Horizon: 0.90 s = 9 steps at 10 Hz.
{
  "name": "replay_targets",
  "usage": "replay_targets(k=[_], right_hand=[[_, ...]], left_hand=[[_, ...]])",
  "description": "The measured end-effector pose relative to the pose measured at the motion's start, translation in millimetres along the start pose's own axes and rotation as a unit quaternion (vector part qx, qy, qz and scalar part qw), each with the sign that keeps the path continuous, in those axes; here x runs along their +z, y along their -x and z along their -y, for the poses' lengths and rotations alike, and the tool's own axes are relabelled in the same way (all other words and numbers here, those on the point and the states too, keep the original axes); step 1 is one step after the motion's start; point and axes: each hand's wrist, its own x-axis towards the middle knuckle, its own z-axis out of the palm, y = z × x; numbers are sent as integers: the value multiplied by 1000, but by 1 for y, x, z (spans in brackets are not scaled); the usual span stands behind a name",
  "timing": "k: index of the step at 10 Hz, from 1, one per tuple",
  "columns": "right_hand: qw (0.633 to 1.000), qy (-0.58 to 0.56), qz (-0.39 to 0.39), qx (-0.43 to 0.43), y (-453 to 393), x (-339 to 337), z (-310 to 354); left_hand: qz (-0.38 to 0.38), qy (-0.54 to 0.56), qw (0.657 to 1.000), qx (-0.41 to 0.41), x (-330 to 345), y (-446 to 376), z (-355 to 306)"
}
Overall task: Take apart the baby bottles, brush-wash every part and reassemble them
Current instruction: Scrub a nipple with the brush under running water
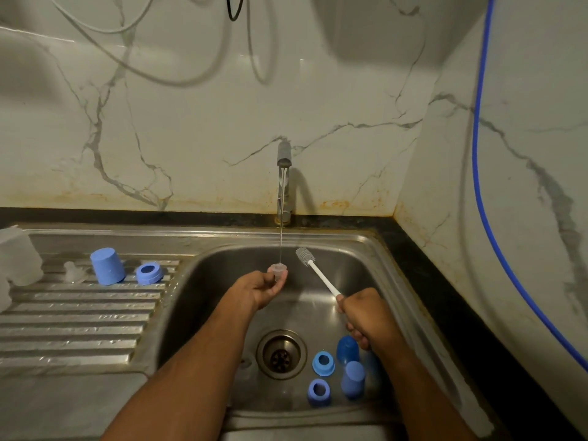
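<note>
The wall [197, 128] is white marble with grey veins and rusty orange stains along its foot. A bright blue hose [480, 154] runs down the right wall. The tabletop [423, 249] is black. The sink [95, 313] is silvery steel, its drainboard ribbed. On the drainboard stand a pale blue cap [107, 266] and blue ring [149, 273]; more blue parts [351, 378] lie in the basin. The brush [315, 272] has a white handle and grey bristles

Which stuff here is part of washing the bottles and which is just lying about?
Job: nipple in left hand; brush in right hand; tap; blue caps and rings; parts in sink.
Lying about: blue hose; grey cables; black cable.
</note>
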Motion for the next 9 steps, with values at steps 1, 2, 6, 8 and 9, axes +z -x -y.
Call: replay_targets(k=[1, 2, 6, 8, 9], right_hand=[[1000, 1, -6, -3, -4, -4, -2], [1000, -2, -4, 1, -3, -3, -6], [999, -15, 8, 28, 1, 5, -1], [1000, 13, -11, -5, -1, 0, -2], [1000, 18, -9, -3, 0, -1, -2]], left_hand=[[16, 17, 1000, 0, 9, 1, 4], [13, -9, 1000, 6, 5, -6, 6], [-32, -269, 946, 176, 2, -10, 15], [-36, -353, 903, 242, 3, -13, 20], [-16, -353, 916, 191, 4, -8, 18]])
